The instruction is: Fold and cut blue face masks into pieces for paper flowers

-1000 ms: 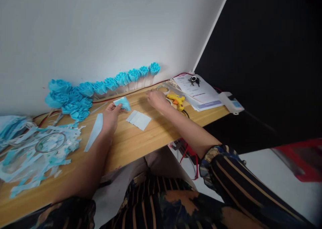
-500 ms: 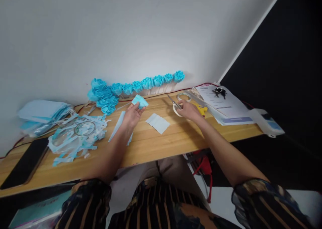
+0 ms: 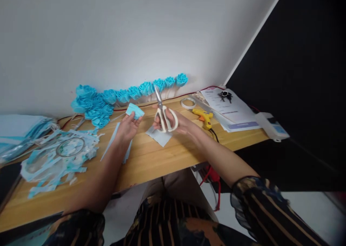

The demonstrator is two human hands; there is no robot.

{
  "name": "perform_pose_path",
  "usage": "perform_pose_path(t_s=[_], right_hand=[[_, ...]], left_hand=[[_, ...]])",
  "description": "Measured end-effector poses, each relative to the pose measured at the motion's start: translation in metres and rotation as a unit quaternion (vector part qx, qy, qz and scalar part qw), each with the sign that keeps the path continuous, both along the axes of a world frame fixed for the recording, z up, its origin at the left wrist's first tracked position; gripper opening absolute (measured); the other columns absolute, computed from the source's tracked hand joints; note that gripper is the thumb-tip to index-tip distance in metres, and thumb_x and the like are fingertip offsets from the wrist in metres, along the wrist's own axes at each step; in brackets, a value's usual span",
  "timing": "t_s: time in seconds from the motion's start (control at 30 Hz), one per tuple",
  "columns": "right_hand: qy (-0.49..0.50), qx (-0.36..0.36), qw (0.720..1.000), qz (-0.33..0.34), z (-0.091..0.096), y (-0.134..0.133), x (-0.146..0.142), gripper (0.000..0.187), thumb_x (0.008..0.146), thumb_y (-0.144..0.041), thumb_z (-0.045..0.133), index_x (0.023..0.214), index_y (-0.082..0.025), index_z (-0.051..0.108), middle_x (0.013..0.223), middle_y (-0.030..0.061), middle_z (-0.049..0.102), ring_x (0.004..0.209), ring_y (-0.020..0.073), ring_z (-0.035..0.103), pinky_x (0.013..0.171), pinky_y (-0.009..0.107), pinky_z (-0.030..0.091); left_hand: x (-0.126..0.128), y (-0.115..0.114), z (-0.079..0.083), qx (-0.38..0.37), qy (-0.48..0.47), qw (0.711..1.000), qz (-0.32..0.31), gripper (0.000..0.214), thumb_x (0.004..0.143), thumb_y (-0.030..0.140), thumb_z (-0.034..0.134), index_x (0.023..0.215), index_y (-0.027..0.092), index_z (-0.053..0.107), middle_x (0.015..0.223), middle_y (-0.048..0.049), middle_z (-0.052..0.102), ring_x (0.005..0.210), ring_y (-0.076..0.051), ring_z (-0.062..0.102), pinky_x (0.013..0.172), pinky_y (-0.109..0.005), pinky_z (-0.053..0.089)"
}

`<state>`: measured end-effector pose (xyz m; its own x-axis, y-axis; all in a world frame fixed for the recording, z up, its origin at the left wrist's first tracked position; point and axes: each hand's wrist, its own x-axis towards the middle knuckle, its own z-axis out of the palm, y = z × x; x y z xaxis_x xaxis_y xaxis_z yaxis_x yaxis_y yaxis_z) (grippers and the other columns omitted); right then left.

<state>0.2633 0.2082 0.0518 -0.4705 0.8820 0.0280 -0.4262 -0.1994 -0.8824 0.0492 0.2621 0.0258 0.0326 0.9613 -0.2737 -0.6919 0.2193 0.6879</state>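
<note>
A folded piece of light blue fabric [image 3: 136, 110], like face-mask material, is pinched in my left hand [image 3: 129, 127] above the table. My right hand [image 3: 173, 120] holds a pair of scissors [image 3: 163, 118] with cream handles, their blades pointing up and away from me and looking closed. Below the scissors a pale grey-blue square [image 3: 160, 137] lies on the wood, partly covered by my right hand. Light blue strips [image 3: 110, 140] lie beside and under my left forearm. Along the wall stands a row of blue fabric flowers [image 3: 134, 91], with more heaped at its left end.
On the left are a pile of blue and white scraps [image 3: 54, 166], a tape ring [image 3: 70, 147] and stacked face masks [image 3: 21, 130]. To the right lie a yellow glue gun [image 3: 203, 117], a tape roll [image 3: 188, 102], papers [image 3: 216, 103] with keys [image 3: 225, 95], and a translucent container [image 3: 271, 126].
My right hand has picked the scissors up off the table and brought them left towards my left hand. My left hand still holds the blue piece. The view has shifted slightly right.
</note>
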Motion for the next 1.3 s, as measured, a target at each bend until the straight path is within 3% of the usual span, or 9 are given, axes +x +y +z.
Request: perform_pose_path(t_s=[0.07, 0.17, 0.33, 0.5, 0.63, 0.93, 1.17, 1.3], right_hand=[[0.003, -0.011, 0.999, 0.046, 0.008, 0.011, -0.004, 0.052, 0.103, -0.062, 0.054, 0.133, -0.020, 0.062, 0.091, 0.0060, 0.076, 0.082, 0.0203, 0.075, 0.082, 0.038, 0.063], [-0.001, -0.016, 0.998, 0.059, 0.005, 0.018, -0.007, 0.057, 0.104, -0.066, 0.046, 0.130, -0.019, 0.065, 0.092, 0.0079, 0.075, 0.081, 0.0205, 0.071, 0.077, 0.037, 0.062], [0.013, -0.026, 0.996, 0.086, -0.018, 0.012, -0.005, 0.059, 0.094, -0.067, 0.059, 0.119, -0.014, 0.069, 0.068, 0.0005, 0.061, 0.054, 0.0142, 0.051, 0.047, 0.027, 0.048], [-0.024, 0.006, 0.990, 0.138, -0.024, 0.006, -0.008, 0.065, 0.089, -0.070, 0.066, 0.122, -0.014, 0.068, 0.063, -0.0020, 0.058, 0.049, 0.0127, 0.049, 0.043, 0.024, 0.040], [-0.045, -0.002, 0.990, 0.137, -0.026, 0.005, -0.012, 0.069, 0.086, -0.071, 0.070, 0.122, -0.013, 0.069, 0.062, -0.0020, 0.060, 0.047, 0.0126, 0.051, 0.042, 0.023, 0.039], [-0.034, -0.009, 0.991, 0.130, -0.034, 0.008, -0.014, 0.070, 0.086, -0.072, 0.071, 0.125, -0.014, 0.071, 0.066, -0.0013, 0.064, 0.048, 0.0113, 0.052, 0.042, 0.023, 0.042], [-0.049, -0.006, 0.991, 0.126, -0.031, 0.005, -0.014, 0.068, 0.087, -0.072, 0.069, 0.125, -0.015, 0.070, 0.063, -0.0022, 0.062, 0.048, 0.0120, 0.053, 0.044, 0.023, 0.041], [-0.046, 0.005, 0.992, 0.117, -0.032, 0.005, -0.016, 0.074, 0.083, -0.075, 0.071, 0.125, -0.015, 0.069, 0.066, -0.0017, 0.063, 0.051, 0.0122, 0.052, 0.047, 0.025, 0.043]], left_hand=[[-0.001, 0.001, 0.001, -0.003, 0.010, 1.000, 0.003, 0.031, 0.106, 0.005, 0.046, 0.085, 0.017, 0.066, 0.073, 0.0016, 0.076, 0.066, -0.007, 0.073, 0.068, -0.015, 0.059], [-0.003, 0.004, 0.002, -0.005, -0.009, 1.000, 0.017, 0.031, 0.105, 0.006, 0.050, 0.081, 0.017, 0.066, 0.072, 0.0030, 0.075, 0.066, -0.006, 0.072, 0.068, -0.014, 0.059], [-0.010, 0.011, 0.000, -0.033, -0.016, 0.997, 0.069, 0.025, 0.100, 0.005, 0.061, 0.080, 0.018, 0.066, 0.072, 0.0054, 0.074, 0.065, -0.004, 0.070, 0.074, -0.015, 0.059], [-0.011, 0.012, 0.001, -0.052, -0.042, 0.995, 0.080, 0.030, 0.102, 0.005, 0.057, 0.076, 0.018, 0.064, 0.070, 0.0058, 0.072, 0.064, -0.003, 0.069, 0.073, -0.013, 0.058], [-0.011, 0.012, 0.003, -0.047, -0.063, 0.993, 0.084, 0.032, 0.103, 0.004, 0.055, 0.075, 0.017, 0.063, 0.068, 0.0061, 0.071, 0.063, -0.003, 0.068, 0.072, -0.012, 0.059], [-0.012, 0.012, 0.000, -0.035, -0.063, 0.995, 0.066, 0.031, 0.103, 0.004, 0.056, 0.076, 0.017, 0.063, 0.069, 0.0062, 0.071, 0.062, -0.002, 0.068, 0.070, -0.012, 0.058], [-0.006, 0.007, -0.004, -0.001, -0.020, 1.000, 0.012, 0.016, 0.098, 0.007, 0.066, 0.085, 0.017, 0.066, 0.076, 0.0049, 0.073, 0.067, -0.005, 0.071, 0.074, -0.015, 0.060], [0.000, 0.001, -0.003, 0.009, -0.005, 0.999, -0.038, 0.014, 0.100, 0.009, 0.063, 0.090, 0.017, 0.068, 0.079, 0.0029, 0.075, 0.066, -0.006, 0.071, 0.072, -0.016, 0.059]])
